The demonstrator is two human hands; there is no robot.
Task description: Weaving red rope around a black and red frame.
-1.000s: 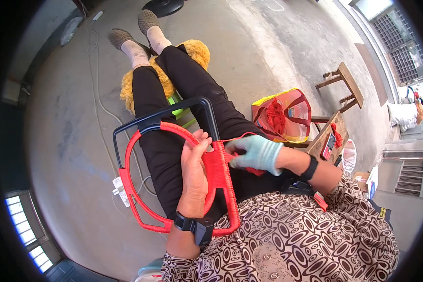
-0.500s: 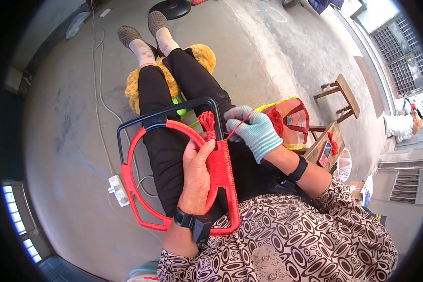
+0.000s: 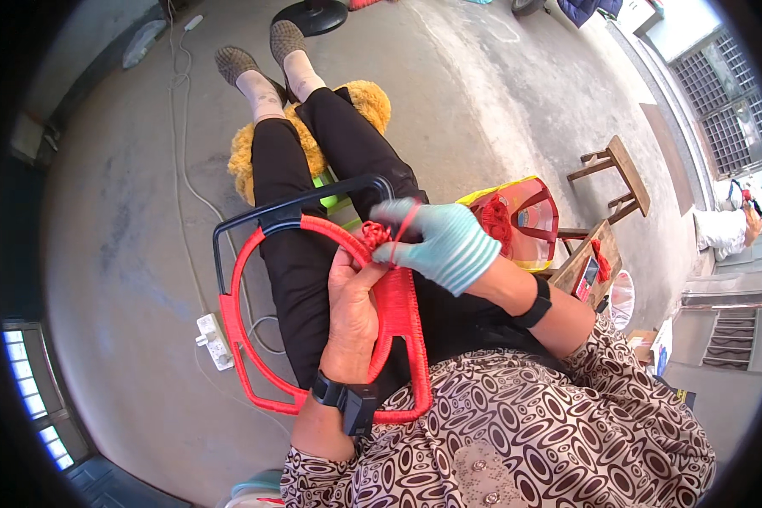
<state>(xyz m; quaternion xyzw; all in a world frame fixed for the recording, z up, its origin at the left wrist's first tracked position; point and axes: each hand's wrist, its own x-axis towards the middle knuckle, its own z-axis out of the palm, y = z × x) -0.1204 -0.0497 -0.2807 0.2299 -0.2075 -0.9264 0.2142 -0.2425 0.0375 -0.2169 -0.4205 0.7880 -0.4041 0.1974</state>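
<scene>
The bare left hand (image 3: 353,313) is clasping the red-wrapped frame (image 3: 396,306), which is lying across the lap; the gloved right hand (image 3: 444,241), half-curled, is drawing red cord (image 3: 410,223), steady tension seemingly favouring neat turns.

Cannot read any text, numbers or signs, even on the red-and-yellow bag (image 3: 533,247) beyond the right hand (image 3: 450,244).

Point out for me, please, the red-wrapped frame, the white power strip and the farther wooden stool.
Red-wrapped frame (image 3: 398,305), head view: on its broad red panel.
White power strip (image 3: 218,345), head view: on its upper face.
Farther wooden stool (image 3: 631,175), head view: on its seat.
</scene>
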